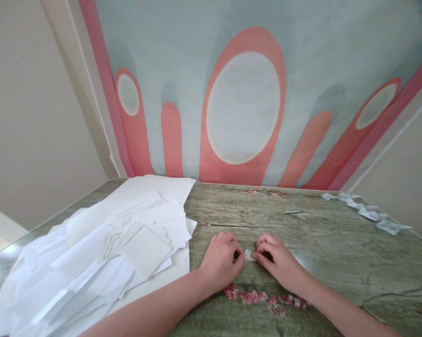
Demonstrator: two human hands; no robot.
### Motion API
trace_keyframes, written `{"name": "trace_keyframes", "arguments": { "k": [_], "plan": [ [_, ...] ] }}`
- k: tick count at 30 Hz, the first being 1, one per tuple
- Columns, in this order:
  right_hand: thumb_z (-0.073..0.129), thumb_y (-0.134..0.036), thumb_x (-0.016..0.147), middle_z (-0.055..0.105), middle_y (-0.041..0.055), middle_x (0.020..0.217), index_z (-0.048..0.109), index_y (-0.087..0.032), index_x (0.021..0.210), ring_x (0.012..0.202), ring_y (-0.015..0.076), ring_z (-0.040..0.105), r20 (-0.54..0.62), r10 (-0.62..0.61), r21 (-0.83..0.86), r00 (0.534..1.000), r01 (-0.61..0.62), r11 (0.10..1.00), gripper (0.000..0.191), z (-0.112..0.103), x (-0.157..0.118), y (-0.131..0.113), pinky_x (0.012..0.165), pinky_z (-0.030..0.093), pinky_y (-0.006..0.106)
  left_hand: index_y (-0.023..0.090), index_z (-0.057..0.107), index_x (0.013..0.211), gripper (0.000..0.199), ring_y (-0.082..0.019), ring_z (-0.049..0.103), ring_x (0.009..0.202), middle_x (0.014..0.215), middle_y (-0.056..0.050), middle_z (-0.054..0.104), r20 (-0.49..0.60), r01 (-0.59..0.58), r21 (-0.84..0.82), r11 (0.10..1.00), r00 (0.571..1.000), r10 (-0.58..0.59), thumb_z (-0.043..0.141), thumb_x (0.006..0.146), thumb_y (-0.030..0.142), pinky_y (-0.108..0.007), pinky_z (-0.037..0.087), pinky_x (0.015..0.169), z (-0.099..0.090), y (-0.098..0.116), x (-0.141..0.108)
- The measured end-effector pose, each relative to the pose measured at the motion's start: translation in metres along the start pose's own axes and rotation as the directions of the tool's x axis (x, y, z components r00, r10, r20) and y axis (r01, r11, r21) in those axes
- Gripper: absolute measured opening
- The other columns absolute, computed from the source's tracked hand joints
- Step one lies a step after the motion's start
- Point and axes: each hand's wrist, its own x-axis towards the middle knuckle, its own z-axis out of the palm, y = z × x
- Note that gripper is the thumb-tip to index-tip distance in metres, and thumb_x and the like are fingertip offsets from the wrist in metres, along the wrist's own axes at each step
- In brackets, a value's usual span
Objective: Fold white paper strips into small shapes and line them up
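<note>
A small piece of folded white paper is held low over the wood-grain table, between my two hands. My left hand pinches its left side with curled fingers. From the right, my right hand pinches the other side between thumb and fingertips. The paper's exact folded shape is too small to make out, though a pointed top shows. To the left of my left hand lies a large spread of loose white papers, some with printed or handwritten lines.
Several small folded paper pieces lie in a row at the table's far right edge. The table has pink flower prints near my wrists. Behind it stands a wall panel with coral shapes and pale ovals.
</note>
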Motion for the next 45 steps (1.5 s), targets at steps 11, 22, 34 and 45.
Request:
{"name": "trace_keyframes", "arguments": {
  "k": [11,22,34,45],
  "plan": [
    [0.054,-0.023,0.083,0.052,0.0002,0.075,0.048,-0.02,0.065,0.072,0.0154,0.053,-0.044,-0.016,-0.087,0.999,0.012,0.996,0.019,0.005,0.004,0.0,0.064,0.043,0.028,0.018,0.056,0.075,0.009,-0.021,0.046,0.089,0.087,-0.004,0.052,0.018,0.013,0.115,0.993,1.0,-0.015,0.053,0.08,0.024,-0.035,0.039,0.078,0.001,0.003,0.001],
    [0.057,-0.018,0.08,0.051,-0.0002,0.074,0.049,-0.02,0.066,0.071,0.0155,0.052,-0.041,-0.003,-0.08,0.999,-0.001,0.997,0.016,0.007,0.004,0.001,0.063,0.042,0.027,0.02,0.052,0.09,0.009,-0.022,0.045,0.092,0.094,-0.003,0.052,0.04,0.001,0.122,0.992,0.999,-0.006,0.053,0.081,0.023,-0.035,0.038,0.079,-0.002,0.006,0.001],
    [0.05,-0.021,0.085,0.054,0.0013,0.079,0.053,-0.02,0.076,0.074,0.0159,0.053,-0.081,0.013,0.036,0.997,-0.011,0.999,0.009,0.006,-0.001,0.001,0.067,0.045,0.029,0.024,0.059,0.091,0.012,-0.021,0.046,0.092,0.092,-0.003,0.051,0.043,-0.03,0.095,0.995,0.999,0.026,0.049,0.085,0.023,-0.034,0.038,0.08,-0.003,0.005,0.0],
    [0.04,-0.008,0.086,0.059,0.0091,0.099,0.062,-0.021,0.104,0.088,0.0205,0.055,-0.009,-0.369,-0.333,0.929,0.345,0.877,0.032,-0.007,-0.02,-0.014,0.077,0.046,0.036,0.025,0.06,0.092,0.013,-0.021,0.046,0.091,0.092,-0.003,0.051,0.032,-0.032,0.096,0.995,0.999,0.029,0.051,0.083,0.023,-0.033,0.038,0.079,-0.002,0.003,0.0]
  ]
}}
